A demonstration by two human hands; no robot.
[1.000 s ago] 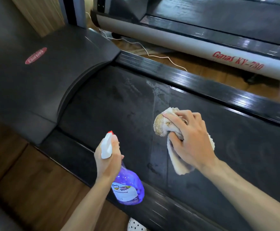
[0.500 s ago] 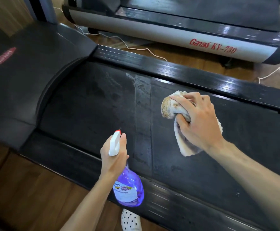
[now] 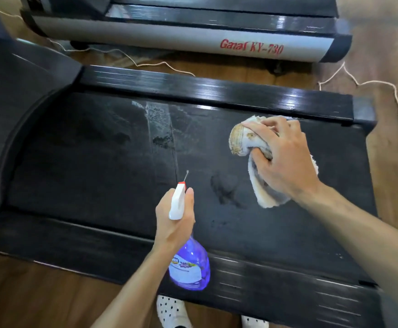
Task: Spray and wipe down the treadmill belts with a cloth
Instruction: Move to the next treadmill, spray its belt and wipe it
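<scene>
At lower centre the left hand grips a purple spray bottle above the black belt, a wet streak at centre, then the right hand clutches a soiled cloth at centre right, a second treadmill and white cord along the top.

Your forearms are bare, with no sleeves in view, and you wear white shoes with small black dots.
</scene>
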